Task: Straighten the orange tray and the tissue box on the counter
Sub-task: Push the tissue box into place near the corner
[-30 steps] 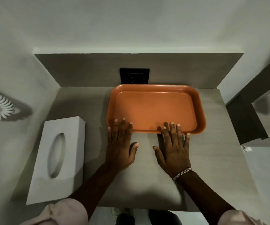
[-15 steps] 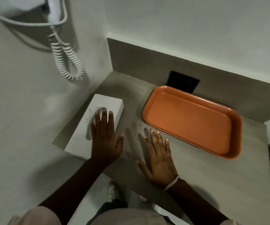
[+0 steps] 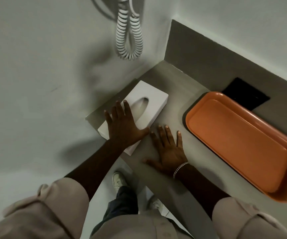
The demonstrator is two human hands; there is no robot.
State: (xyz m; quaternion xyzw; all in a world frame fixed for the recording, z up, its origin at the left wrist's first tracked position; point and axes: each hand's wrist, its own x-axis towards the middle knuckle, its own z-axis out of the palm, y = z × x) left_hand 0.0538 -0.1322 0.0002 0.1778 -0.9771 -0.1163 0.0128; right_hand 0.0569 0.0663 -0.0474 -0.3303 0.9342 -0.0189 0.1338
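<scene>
The white tissue box (image 3: 149, 104) with an oval slot lies at the counter's left end, close to the side wall. My left hand (image 3: 123, 125) rests flat on its near half, fingers spread, gripping nothing. My right hand (image 3: 167, 150) lies flat on the bare grey counter (image 3: 170, 87) just right of the box, its fingertips near the box's right edge. The empty orange tray (image 3: 239, 144) sits to the right against the back panel, apart from both hands.
A coiled white cord (image 3: 129, 33) hangs on the left wall above the box. A black socket plate (image 3: 246, 95) sits in the back panel behind the tray. The counter's front edge runs under my forearms; my shoes (image 3: 119, 181) show below it.
Both hands left the tray's front rim and shifted left. My left hand now lies on the tissue box, and my right hand sits beside it. The view has swung left.
</scene>
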